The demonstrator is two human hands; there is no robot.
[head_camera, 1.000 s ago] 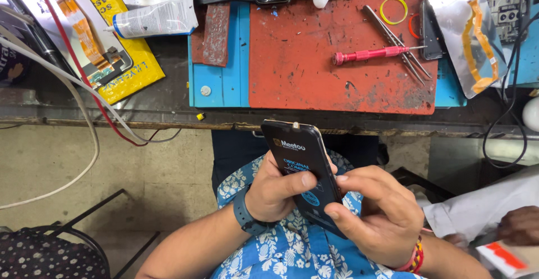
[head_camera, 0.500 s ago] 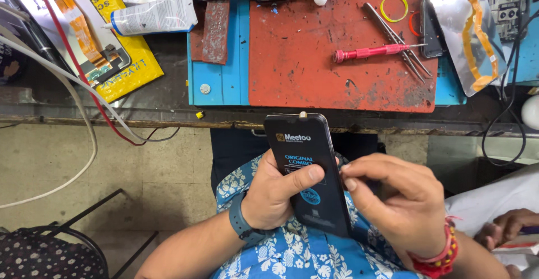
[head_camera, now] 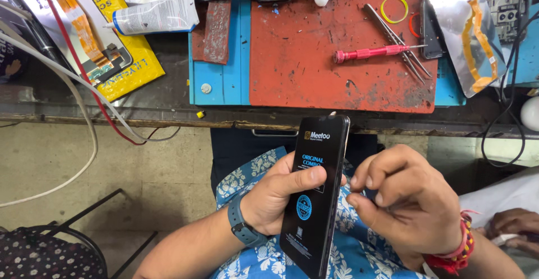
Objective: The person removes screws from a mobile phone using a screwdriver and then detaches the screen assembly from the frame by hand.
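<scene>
The left hand [head_camera: 278,197] grips the black phone [head_camera: 314,194], long axis pointing away towards the counter [head_camera: 168,96]. The right hand [head_camera: 410,203], fingers pinched together and holding nothing visible, sits just beside the phone's right edge.

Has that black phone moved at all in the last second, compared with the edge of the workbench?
Yes. The black phone has swung more upright, and its top end now reaches the workbench edge, closer than before.
</scene>
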